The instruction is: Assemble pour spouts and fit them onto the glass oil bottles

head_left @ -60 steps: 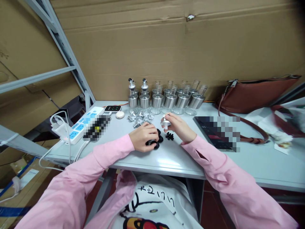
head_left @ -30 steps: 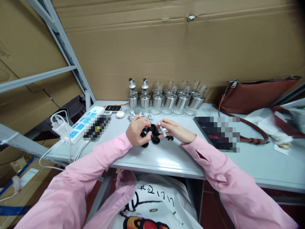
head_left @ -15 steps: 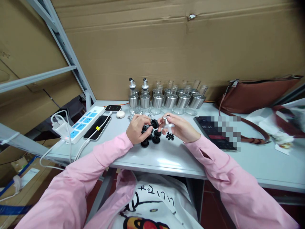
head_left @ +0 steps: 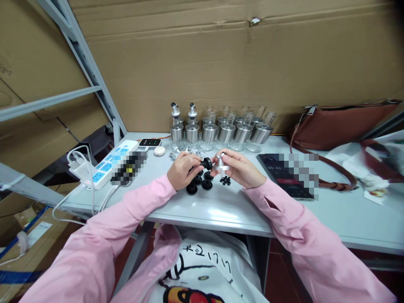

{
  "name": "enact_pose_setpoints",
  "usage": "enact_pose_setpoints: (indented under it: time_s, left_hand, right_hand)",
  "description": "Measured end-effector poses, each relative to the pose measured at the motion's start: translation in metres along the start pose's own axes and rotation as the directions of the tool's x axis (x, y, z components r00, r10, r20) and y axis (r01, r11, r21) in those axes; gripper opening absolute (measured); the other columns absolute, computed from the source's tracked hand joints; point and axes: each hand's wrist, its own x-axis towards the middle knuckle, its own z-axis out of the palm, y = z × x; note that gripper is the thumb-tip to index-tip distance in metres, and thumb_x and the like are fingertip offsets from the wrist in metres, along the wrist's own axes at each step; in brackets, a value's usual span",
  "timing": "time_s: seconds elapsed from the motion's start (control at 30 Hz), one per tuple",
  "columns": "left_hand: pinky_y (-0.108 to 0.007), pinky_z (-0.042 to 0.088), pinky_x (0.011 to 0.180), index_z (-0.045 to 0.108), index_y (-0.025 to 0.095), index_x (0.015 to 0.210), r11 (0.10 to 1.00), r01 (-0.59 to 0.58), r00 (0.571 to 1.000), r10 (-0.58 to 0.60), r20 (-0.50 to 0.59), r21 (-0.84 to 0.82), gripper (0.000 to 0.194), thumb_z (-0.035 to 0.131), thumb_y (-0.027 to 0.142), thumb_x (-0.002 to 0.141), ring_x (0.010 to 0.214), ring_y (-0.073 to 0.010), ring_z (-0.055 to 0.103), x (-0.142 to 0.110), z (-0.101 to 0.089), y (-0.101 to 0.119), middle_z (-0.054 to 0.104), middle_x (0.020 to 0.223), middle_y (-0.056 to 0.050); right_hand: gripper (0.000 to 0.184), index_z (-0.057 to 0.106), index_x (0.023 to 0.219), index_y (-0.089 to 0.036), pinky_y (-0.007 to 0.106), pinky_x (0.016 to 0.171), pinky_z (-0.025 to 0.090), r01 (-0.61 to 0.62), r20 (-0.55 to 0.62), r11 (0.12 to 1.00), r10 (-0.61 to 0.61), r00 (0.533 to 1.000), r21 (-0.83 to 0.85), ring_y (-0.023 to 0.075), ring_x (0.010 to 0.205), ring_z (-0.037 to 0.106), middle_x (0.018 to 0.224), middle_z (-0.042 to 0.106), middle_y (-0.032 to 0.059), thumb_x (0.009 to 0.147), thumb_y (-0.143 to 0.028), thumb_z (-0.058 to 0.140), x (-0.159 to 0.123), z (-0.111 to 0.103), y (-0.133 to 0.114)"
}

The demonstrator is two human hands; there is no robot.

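Observation:
My left hand pinches a black ribbed stopper, its wide end facing right. Close by on the right, my right hand holds a silver pourer spout with its flared base downward. The stopper and the spout are apart by a small gap. Below my hands lie several loose black stoppers and a little heap of small black caps. Behind my left hand are more silver spouts, partly hidden by the fingers.
Glass bottles with steel sleeves line the back of the table; two carry spouts. A power strip, a phone and a round white case lie left. A tablet and a brown bag lie right.
My left hand has turned the stopper slightly and shifted it right. My right hand has tilted the spout more upright. Both hands keep their hold.

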Motion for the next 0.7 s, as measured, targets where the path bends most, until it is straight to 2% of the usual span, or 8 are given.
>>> enact_pose_setpoints:
  time_s: [0.07, 0.23, 0.33, 0.53, 0.7]
  left_hand:
    - [-0.029, 0.047, 0.071, 0.047, 0.019, 0.092, 0.999, -0.008, 1.0, 0.009, 0.028, -0.04, 0.002, 0.045, 0.019, 0.091, 0.075, -0.0138, 0.062, 0.0001, -0.0005, 0.0009, 0.065, 0.082, -0.004]
    - [-0.029, 0.049, 0.074, 0.05, 0.017, 0.101, 0.994, 0.035, 0.995, -0.025, 0.099, -0.099, 0.013, 0.041, 0.015, 0.091, 0.084, -0.0149, 0.063, -0.0014, -0.0022, 0.0017, 0.066, 0.09, -0.007]
    - [-0.03, 0.048, 0.075, 0.051, 0.018, 0.1, 0.998, 0.034, 0.995, -0.028, 0.099, -0.058, 0.013, 0.043, 0.016, 0.091, 0.085, -0.0149, 0.064, -0.0028, -0.0012, -0.001, 0.067, 0.09, -0.006]
    - [-0.029, 0.044, 0.071, 0.054, 0.019, 0.094, 0.996, -0.061, 0.994, 0.055, 0.1, 0.064, 0.01, 0.044, 0.018, 0.092, 0.08, -0.0132, 0.064, -0.0006, -0.001, -0.0033, 0.068, 0.087, -0.004]
    - [-0.028, 0.045, 0.071, 0.054, 0.019, 0.091, 0.996, -0.05, 0.996, 0.044, 0.072, 0.077, 0.008, 0.046, 0.019, 0.091, 0.08, -0.013, 0.063, 0.0005, -0.003, -0.0002, 0.067, 0.089, -0.005]
  right_hand:
    - [0.033, 0.056, 0.076, -0.019, 0.029, 0.06, 0.052, -0.002, 0.007, 1.0, 0.002, 1.0, 0.002, 0.0121, 0.056, 0.062, 0.076, 0.061, -0.0004, 0.066, -0.046, 0.072, -0.0001, 0.0001, -0.0005]
    - [0.033, 0.054, 0.074, -0.02, 0.029, 0.058, 0.05, 0.002, -0.005, 1.0, -0.002, 1.0, -0.003, 0.0123, 0.056, 0.061, 0.074, 0.061, -0.0009, 0.066, -0.047, 0.071, 0.0002, -0.0004, -0.0008]
    - [0.034, 0.052, 0.074, -0.02, 0.03, 0.058, 0.05, 0.017, -0.015, 1.0, -0.018, 1.0, -0.025, 0.0124, 0.056, 0.06, 0.075, 0.062, -0.0004, 0.066, -0.048, 0.07, 0.0012, -0.0019, -0.0009]
    - [0.034, 0.052, 0.075, -0.02, 0.03, 0.058, 0.048, 0.05, -0.015, 0.998, -0.051, 0.999, -0.042, 0.012, 0.053, 0.058, 0.074, 0.063, 0.0, 0.068, -0.049, 0.068, 0.002, -0.0039, -0.0015]
    - [0.034, 0.052, 0.073, -0.02, 0.031, 0.06, 0.048, 0.053, -0.016, 0.996, -0.054, 0.998, -0.065, 0.0122, 0.055, 0.057, 0.074, 0.062, 0.0003, 0.068, -0.05, 0.067, 0.0004, -0.0013, -0.0028]
